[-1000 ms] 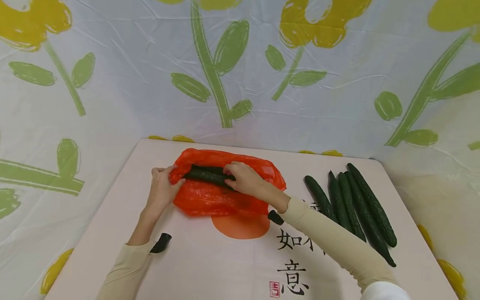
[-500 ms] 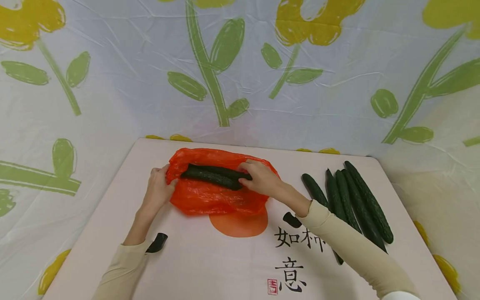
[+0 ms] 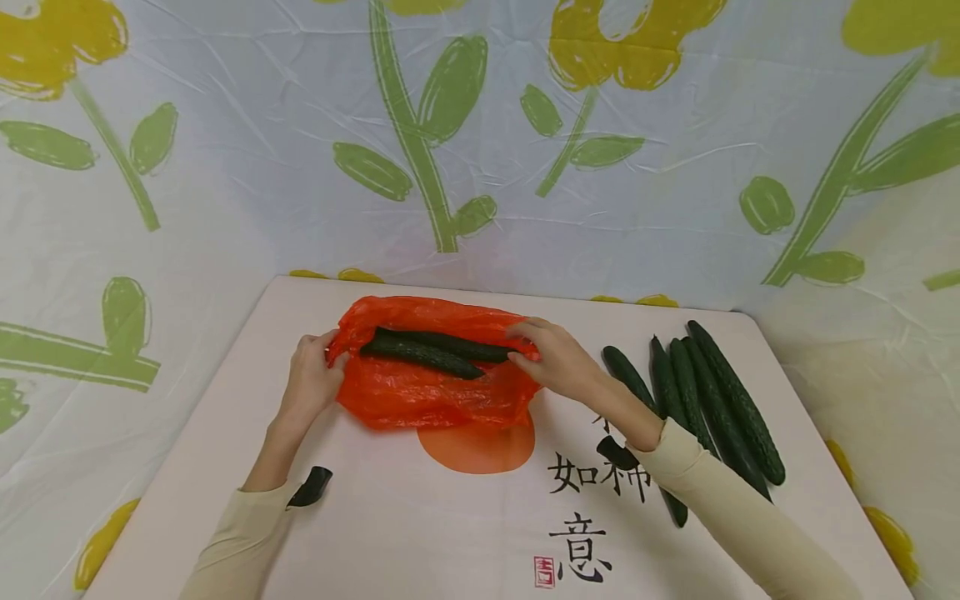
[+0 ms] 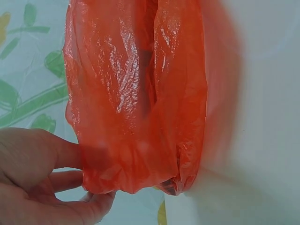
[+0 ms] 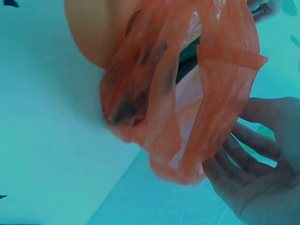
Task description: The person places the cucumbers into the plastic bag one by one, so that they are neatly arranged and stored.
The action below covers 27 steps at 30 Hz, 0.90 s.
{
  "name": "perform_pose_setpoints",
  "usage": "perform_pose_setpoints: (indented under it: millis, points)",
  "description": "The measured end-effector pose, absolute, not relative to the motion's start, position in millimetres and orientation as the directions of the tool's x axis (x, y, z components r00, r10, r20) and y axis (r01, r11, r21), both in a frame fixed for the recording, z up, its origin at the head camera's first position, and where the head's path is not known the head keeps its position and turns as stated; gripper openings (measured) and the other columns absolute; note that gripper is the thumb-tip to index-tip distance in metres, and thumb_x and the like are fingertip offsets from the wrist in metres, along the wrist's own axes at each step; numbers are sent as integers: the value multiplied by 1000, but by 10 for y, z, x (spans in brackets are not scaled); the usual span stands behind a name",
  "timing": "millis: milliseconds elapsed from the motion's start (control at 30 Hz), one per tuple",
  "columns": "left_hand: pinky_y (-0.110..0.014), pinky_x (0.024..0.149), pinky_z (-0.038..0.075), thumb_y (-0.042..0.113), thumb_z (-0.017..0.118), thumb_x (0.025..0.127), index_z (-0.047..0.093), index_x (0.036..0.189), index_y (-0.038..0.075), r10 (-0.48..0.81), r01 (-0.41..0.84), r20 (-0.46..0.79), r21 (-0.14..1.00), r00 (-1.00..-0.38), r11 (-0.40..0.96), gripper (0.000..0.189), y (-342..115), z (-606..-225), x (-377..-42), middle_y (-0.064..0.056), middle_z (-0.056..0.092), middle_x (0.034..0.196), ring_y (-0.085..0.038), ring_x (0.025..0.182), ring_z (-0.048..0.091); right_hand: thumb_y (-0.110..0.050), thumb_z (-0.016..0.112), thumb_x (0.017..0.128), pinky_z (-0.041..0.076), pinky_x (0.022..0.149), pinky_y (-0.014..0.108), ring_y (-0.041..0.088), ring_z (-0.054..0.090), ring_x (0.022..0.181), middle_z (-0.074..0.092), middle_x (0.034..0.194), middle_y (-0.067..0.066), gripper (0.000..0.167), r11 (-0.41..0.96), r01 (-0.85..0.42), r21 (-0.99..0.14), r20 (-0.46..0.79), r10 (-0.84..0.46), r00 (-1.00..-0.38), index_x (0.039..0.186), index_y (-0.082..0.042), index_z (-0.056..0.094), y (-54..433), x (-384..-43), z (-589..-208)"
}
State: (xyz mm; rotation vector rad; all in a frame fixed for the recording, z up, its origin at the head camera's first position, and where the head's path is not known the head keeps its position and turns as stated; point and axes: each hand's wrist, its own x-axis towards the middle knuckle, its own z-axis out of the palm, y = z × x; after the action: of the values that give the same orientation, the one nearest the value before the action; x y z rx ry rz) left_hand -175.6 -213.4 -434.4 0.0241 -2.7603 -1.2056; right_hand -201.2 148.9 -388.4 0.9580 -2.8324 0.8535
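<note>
Two dark green cucumbers (image 3: 423,354) lie side by side in the mouth of a thin red plastic bag (image 3: 442,404) at the back of the table. My left hand (image 3: 309,375) pinches the bag's left edge; in the left wrist view its thumb and fingers meet the crinkled plastic (image 4: 126,154) from both sides. At the opposite end, my right hand (image 3: 562,362) holds the bag's right edge between thumb and fingers, close to the tip of the farther cucumber. The right wrist view shows some fingertips behind the translucent plastic (image 5: 220,93).
Several more cucumbers (image 3: 738,400) lie in a loose fan on the right of the pale table (image 3: 405,542), partly under my right sleeve. Black lettering (image 3: 581,550) and an orange disc (image 3: 480,450) are printed on the tabletop. A flower-patterned sheet (image 3: 300,125) hangs behind and beside it.
My right hand has let go of the cucumbers in the bag and moved right to the bag's right edge. More of both cucumbers shows. The left hand keeps its hold.
</note>
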Motion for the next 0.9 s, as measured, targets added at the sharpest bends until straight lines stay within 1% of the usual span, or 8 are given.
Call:
perform_pose_setpoints:
  millis: [100, 233, 433, 633, 900]
  points:
    - [-49, 83, 48, -2, 58, 99, 48, 141, -18, -72, 41, 123, 729, -990, 683, 46, -2138, -4356, -1764, -33, 50, 115, -42, 101, 48, -2, 74, 92, 58, 87, 48, 37, 67, 102, 68, 114, 21, 30, 640, -573, -512, 237, -536, -810, 120, 7, 68, 1586, -1983, -3905]
    - [-46, 80, 48, -1, 58, 100, 49, 142, -16, -80, 35, 122, 731, -989, 681, 45, -2141, -4356, -1766, -31, 50, 115, -40, 99, 49, 3, 73, 92, 58, 85, 48, 36, 66, 97, 67, 110, 21, 27, 609, -588, -532, 299, -515, -804, 118, 7, 68, 1727, -1938, -3917]
    - [-47, 82, 50, 1, 59, 101, 50, 142, -14, -88, 36, 128, 740, -988, 672, 45, -2126, -4348, -1770, -30, 51, 116, -40, 99, 52, 2, 72, 93, 57, 88, 52, 35, 66, 101, 68, 113, 20, 24, 590, -593, -548, 368, -466, -804, 117, 5, 69, 1905, -1880, -3958]
    - [-49, 86, 52, 3, 59, 102, 50, 143, -12, -88, 36, 124, 751, -988, 659, 45, -2118, -4334, -1781, -30, 51, 119, -41, 103, 53, 0, 75, 91, 57, 89, 53, 36, 66, 104, 69, 116, 17, 28, 617, -556, -557, 392, -395, -831, 118, 5, 69, 2077, -1806, -4015]
    - [-50, 89, 52, 3, 59, 102, 51, 143, -11, -85, 42, 129, 756, -988, 653, 45, -2124, -4331, -1783, -30, 52, 119, -41, 105, 54, -1, 74, 93, 56, 89, 53, 34, 66, 105, 70, 115, 15, 25, 657, -515, -551, 421, -315, -851, 117, 1, 71, 2296, -1722, -4152]
